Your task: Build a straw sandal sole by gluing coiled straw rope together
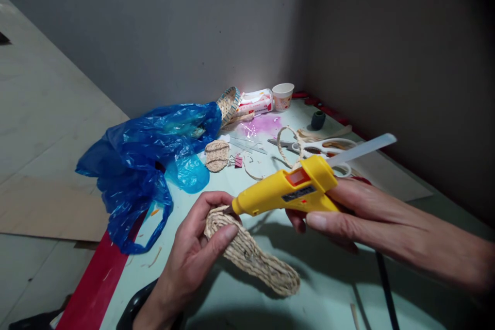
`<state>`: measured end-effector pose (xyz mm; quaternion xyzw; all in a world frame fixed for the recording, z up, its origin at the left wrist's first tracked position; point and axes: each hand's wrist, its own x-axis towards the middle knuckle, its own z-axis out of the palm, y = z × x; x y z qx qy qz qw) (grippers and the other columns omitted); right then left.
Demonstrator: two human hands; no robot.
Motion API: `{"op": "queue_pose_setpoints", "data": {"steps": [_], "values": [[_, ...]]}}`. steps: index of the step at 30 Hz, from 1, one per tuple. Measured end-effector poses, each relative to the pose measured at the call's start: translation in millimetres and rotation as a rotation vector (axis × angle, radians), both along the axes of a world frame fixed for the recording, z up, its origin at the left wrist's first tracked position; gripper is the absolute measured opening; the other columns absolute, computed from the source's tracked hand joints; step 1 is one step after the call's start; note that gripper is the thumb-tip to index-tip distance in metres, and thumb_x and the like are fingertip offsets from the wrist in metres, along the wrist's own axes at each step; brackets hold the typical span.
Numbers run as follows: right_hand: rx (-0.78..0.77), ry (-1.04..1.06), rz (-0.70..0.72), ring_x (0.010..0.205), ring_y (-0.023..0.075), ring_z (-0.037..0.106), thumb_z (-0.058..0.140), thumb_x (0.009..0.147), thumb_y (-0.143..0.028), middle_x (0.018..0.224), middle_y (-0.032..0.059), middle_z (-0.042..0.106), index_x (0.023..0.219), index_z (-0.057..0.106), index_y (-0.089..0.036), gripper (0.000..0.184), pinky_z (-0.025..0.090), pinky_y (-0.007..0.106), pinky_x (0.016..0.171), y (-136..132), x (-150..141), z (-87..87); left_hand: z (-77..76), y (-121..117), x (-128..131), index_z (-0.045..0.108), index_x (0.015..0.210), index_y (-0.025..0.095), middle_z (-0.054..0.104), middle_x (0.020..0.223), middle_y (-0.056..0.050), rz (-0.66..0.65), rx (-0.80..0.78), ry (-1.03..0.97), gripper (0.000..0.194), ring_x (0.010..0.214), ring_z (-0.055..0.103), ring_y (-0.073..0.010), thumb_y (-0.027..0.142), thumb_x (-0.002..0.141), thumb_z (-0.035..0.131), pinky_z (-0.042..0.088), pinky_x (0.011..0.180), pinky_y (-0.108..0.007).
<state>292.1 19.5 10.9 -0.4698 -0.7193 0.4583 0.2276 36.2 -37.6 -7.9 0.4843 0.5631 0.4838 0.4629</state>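
Between the thumb and fingers of my left hand [197, 247] is a woven straw sole [255, 260], made of coiled braided cord and shaped like a slipper bottom. It slants down to the right above the table. My right hand [348, 216] grips a yellow hot glue gun [282, 188] by its handle. A translucent glue stick [365, 148] juts out of the gun's back end. The nozzle points left and meets the upper end of the sole, close to my left fingers. Whether glue is coming out is too small to tell.
A blue plastic bag [143, 139] lies at the left. Behind are a woven basket [229, 104], a tissue pack [257, 100] and a paper cup [283, 97]. White-handled scissors [328, 145], a small woven piece [216, 156] with a pink binder clip [236, 161] and dark thread [318, 120] lie beyond my hands.
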Motion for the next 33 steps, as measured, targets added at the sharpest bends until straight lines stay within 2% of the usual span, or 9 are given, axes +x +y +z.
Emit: {"op": "queue_pose_setpoints", "data": {"steps": [3,5,12,18,24,33], "values": [[-0.038,-0.048,0.079,0.086,0.0325,0.059,0.049,0.086,-0.073,0.090,0.0067,0.067,0.089,0.070,-0.037,0.042,0.052,0.048,0.069,1.4,-0.8,1.4,0.7,0.3,0.0,0.066,0.103,0.026,0.069,0.079,0.002,0.007,0.007,0.014,0.026,0.068,0.061,-0.0143,0.034,0.081,0.077,0.043,0.059,-0.023],[-0.042,-0.054,0.072,0.087,0.0331,0.058,0.049,0.086,-0.073,0.089,0.0071,0.066,0.086,0.069,-0.037,0.042,0.052,0.049,0.070,2.2,-2.1,3.1,1.0,0.4,0.1,0.066,0.103,0.026,0.069,0.079,0.002,0.007,0.010,0.015,0.026,0.068,0.061,-0.0143,0.033,0.081,0.077,0.043,0.059,-0.023],[-0.039,-0.063,0.041,0.074,0.0296,0.055,0.048,0.083,-0.078,0.077,0.0059,0.058,0.077,0.065,-0.035,0.047,0.051,0.048,0.066,0.1,-2.5,5.2,0.3,0.5,-0.1,0.066,0.102,0.025,0.070,0.078,0.002,0.013,0.020,0.014,0.025,0.068,0.062,-0.0153,0.031,0.081,0.077,0.044,0.060,-0.023],[-0.067,-0.046,0.076,0.079,0.0305,0.056,0.051,0.087,-0.070,0.081,0.0060,0.061,0.094,0.068,-0.038,0.037,0.051,0.049,0.072,-1.0,-1.2,6.8,-0.6,0.9,-1.7,0.065,0.104,0.025,0.070,0.080,0.001,0.017,0.009,0.012,0.027,0.069,0.062,-0.0154,0.033,0.080,0.077,0.045,0.060,-0.023],[-0.064,-0.061,0.091,0.089,0.0319,0.057,0.048,0.086,-0.073,0.092,0.0065,0.064,0.073,0.058,-0.031,0.045,0.051,0.048,0.074,-0.5,-1.6,9.3,0.5,1.8,-1.8,0.066,0.103,0.024,0.069,0.079,0.001,0.020,0.040,0.043,0.028,0.068,0.061,-0.0154,0.033,0.080,0.078,0.043,0.059,-0.024],[-0.041,-0.088,0.058,0.076,0.0300,0.056,0.047,0.083,-0.078,0.079,0.0059,0.059,0.077,0.061,-0.032,0.049,0.049,0.047,0.066,-3.1,-2.5,9.8,0.1,1.1,-2.4,0.065,0.103,0.026,0.070,0.080,0.002,0.022,0.037,0.027,0.027,0.066,0.060,-0.0134,0.033,0.081,0.077,0.042,0.058,-0.023]]}}
